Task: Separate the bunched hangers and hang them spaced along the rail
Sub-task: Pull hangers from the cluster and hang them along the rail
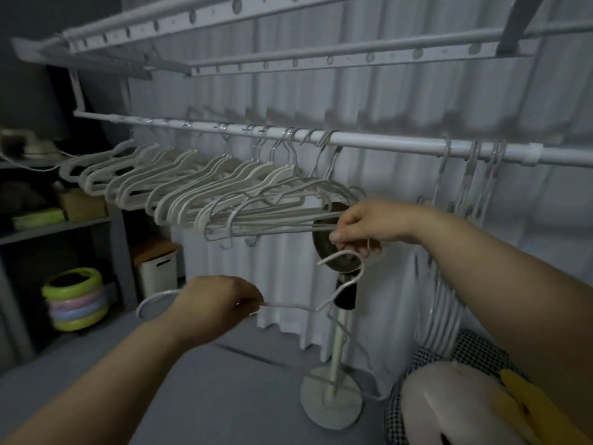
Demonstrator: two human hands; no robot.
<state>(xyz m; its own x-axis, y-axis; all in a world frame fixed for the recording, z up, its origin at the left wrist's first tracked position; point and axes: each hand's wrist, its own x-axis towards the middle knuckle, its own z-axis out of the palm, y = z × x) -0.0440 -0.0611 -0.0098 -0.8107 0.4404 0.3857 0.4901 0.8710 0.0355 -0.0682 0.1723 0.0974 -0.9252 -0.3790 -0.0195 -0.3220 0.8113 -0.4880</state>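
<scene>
A white rail runs across the middle of the view. Several pale hangers hang bunched and swung leftward on its left half. A second bunch of hangers hangs straight down at the right. My left hand grips the shoulder of a loose white hanger held flat below the rail, its hook curling up near my right hand. My right hand pinches the thin bar ends of the nearest rail hangers.
A standing fan with a round base stands behind the hands, before the white curtain. Shelves at the left hold boxes. Stacked coloured rings and a white bin sit on the floor. A checked cushion lies bottom right. Upper drying rails run overhead.
</scene>
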